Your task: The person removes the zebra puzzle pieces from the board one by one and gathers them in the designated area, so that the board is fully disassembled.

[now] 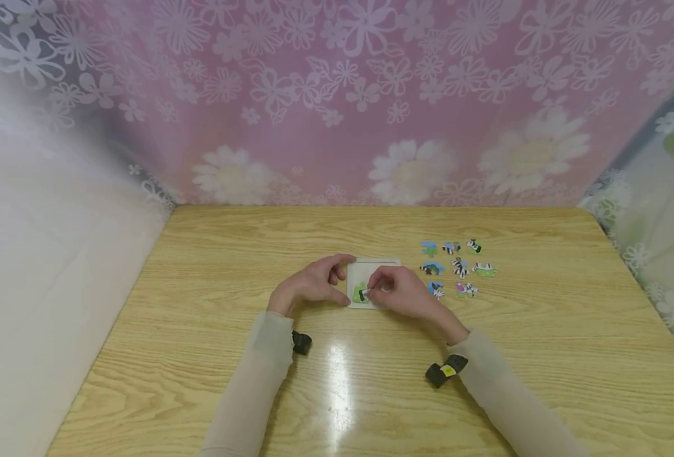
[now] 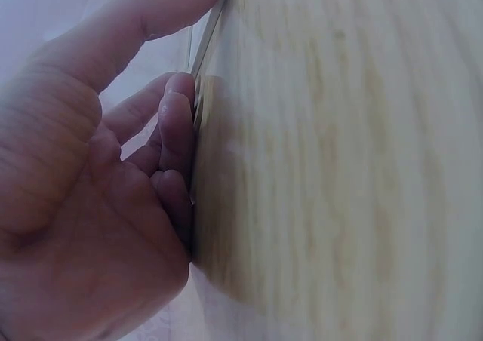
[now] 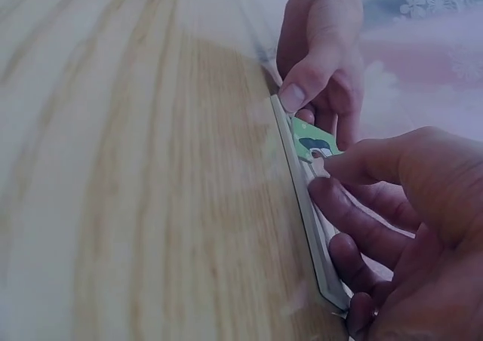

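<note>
A small white puzzle tray (image 1: 373,261) with a raised rim lies on the table. My left hand (image 1: 317,280) holds its left side, thumb at the near corner and index finger at the far corner. In the left wrist view the other fingers of my left hand (image 2: 98,175) curl beside the tray's edge. Inside the tray's near-left corner is a green puzzle piece (image 3: 311,137) with a black-and-white picture. My right hand (image 1: 402,291) pinches this piece at its right side between thumb and index finger. The fingertips partly hide the piece.
Several loose jigsaw pieces (image 1: 460,266) lie in rough rows to the right of the tray, near my right hand. The wooden table (image 1: 211,254) meets a pink flowered curtain (image 1: 325,158) at the back. A black wrist camera (image 1: 447,370) sits by my right sleeve.
</note>
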The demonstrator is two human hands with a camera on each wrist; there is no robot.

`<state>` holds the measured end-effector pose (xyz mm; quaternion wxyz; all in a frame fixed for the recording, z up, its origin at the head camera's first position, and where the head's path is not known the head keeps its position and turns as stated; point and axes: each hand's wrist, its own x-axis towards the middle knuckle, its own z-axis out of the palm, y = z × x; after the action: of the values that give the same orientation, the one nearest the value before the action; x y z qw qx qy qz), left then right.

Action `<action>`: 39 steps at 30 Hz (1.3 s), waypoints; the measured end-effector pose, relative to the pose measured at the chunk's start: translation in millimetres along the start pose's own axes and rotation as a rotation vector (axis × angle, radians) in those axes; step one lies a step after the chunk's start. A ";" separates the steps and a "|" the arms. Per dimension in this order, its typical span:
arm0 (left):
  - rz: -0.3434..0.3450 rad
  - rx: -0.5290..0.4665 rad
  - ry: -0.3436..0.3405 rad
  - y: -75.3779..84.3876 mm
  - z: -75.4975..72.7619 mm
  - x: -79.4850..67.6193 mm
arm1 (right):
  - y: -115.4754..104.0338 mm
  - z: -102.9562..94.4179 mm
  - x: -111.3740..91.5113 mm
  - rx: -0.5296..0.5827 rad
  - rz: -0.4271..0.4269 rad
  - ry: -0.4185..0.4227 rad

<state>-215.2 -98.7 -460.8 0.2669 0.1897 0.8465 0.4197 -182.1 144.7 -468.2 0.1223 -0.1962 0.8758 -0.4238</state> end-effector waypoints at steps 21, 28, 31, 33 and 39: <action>-0.005 -0.016 -0.011 2.4 -0.4 -1.1 | 5.4 -16.6 -11.1 0.126 0.030 0.071; -0.005 -0.021 -0.009 0.8 0.1 -0.2 | 9.4 -26.7 -18.0 0.139 0.030 0.087; -0.005 -0.021 -0.012 0.8 -0.2 -0.7 | 10.6 -31.2 -21.0 0.137 0.040 0.101; -0.003 -0.019 -0.014 1.1 -0.4 -1.3 | 12.7 -34.0 -23.1 0.127 0.045 0.112; 0.000 -0.014 -0.021 1.4 -0.6 -1.7 | 22.4 -44.2 -30.6 0.104 0.053 0.130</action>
<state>-214.0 -99.2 -458.9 0.2768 0.1924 0.8407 0.4237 -176.9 201.7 -457.4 0.0865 -0.1385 0.8636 -0.4770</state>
